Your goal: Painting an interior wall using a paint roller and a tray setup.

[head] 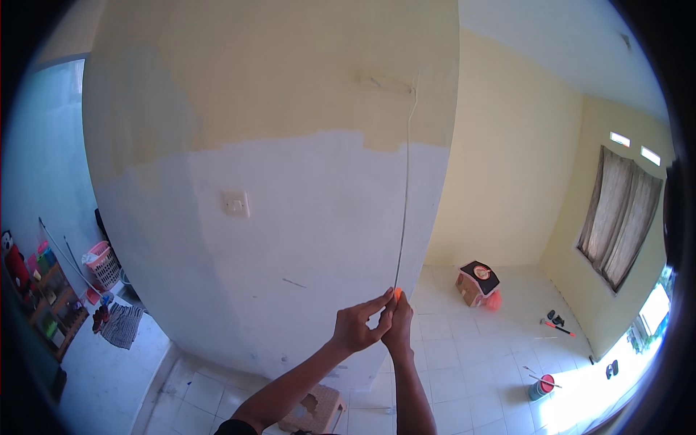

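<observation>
A thin cable (404, 206) hangs down the painted wall (304, 228) from a point high on its right side. Its upper stretch is pale and its lower stretch looks darker. The lower end reaches my two hands, which are close together. My right hand (399, 329) grips a small orange object (398, 294); the fingers hide most of it, so its kind is unclear. My left hand (356, 325) has thumb and index finger curved round at the cable's lower end, beside the orange object. The fingers cover what lies between the hands.
A light switch (236, 204) is on the wall to the left. Below my arms is a worn stool (312, 410). On the tiled floor at right are a covered box (477, 283), a hammer (559, 328) and a paint can (541, 387). A laundry basket (104, 266) stands through the doorway.
</observation>
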Tool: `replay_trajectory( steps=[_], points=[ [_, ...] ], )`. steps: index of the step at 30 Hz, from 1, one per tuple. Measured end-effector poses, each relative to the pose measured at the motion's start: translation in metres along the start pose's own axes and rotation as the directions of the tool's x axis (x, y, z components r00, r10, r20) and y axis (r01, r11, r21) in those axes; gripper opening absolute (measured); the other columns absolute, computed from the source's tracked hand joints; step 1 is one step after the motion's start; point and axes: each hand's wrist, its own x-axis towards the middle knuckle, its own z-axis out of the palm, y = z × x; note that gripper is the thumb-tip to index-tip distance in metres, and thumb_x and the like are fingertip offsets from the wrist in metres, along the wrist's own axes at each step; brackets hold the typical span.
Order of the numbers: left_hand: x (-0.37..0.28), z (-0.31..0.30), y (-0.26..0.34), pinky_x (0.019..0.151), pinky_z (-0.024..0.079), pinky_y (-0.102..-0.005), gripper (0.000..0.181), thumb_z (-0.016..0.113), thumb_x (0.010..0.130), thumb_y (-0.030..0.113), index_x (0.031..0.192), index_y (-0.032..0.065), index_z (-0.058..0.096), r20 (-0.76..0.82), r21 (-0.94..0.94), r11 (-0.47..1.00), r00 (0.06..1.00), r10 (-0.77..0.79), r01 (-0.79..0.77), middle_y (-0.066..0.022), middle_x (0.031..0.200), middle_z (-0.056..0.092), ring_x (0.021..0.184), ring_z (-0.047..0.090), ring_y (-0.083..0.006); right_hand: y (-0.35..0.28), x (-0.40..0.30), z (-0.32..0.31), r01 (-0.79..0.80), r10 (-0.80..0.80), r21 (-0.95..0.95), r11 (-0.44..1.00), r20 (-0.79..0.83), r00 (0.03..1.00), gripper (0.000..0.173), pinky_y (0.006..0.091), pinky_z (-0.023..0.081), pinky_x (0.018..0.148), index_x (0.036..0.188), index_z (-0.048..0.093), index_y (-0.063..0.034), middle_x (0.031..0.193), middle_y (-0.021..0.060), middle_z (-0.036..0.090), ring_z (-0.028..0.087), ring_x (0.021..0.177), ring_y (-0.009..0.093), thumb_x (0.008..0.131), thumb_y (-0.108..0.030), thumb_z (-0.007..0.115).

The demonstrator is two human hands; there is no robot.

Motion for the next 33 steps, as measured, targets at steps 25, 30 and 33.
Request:
replay_trajectory(
  steps=[25,30,33],
  points=[
    [-0.127,0.040,0.000,0.077,0.063,-0.0321,0.066,0.071,0.096,0.037,0.156,0.0182,0.048,0.433,-0.141,0.990,0.900,0.050,0.013,-0.0056,0.154,0.055,0.106,0.075,-0.0246,0.088,-0.122,-0.061,-0.201,0.201,0.112,0.973,0.007,0.980,0.035,0.0291,0.038,0.049,0.091,0.059,-0.0009,0.062,0.0012,0.054,0.047,0.057,0.007,0.108,-0.030,0.052],
    [-0.184,0.046,-0.001,0.079,0.064,-0.0332,0.058,0.070,0.099,0.033,0.153,0.0232,0.053,0.578,-0.224,0.938,0.811,-0.093,0.267,-0.0061,0.144,0.064,0.103,0.076,-0.0211,0.104,-0.166,-0.124,-0.423,0.428,0.248,0.872,0.035,0.903,0.049,0.0261,0.037,0.042,0.087,0.056,-0.0055,0.058,-0.0028,0.048,0.045,0.047,0.006,0.108,-0.049,0.049],
    [-0.208,0.039,-0.011,0.080,0.063,-0.0333,0.054,0.069,0.099,0.032,0.151,0.0265,0.054,0.710,-0.101,0.945,0.688,-0.151,0.312,-0.0073,0.132,0.072,0.104,0.075,-0.0196,0.104,-0.194,-0.154,-0.390,0.408,0.155,0.908,-0.106,0.907,0.040,0.0265,0.037,0.041,0.085,0.057,-0.0062,0.058,-0.0010,0.052,0.045,0.045,0.007,0.105,-0.041,0.061]
  ],
)
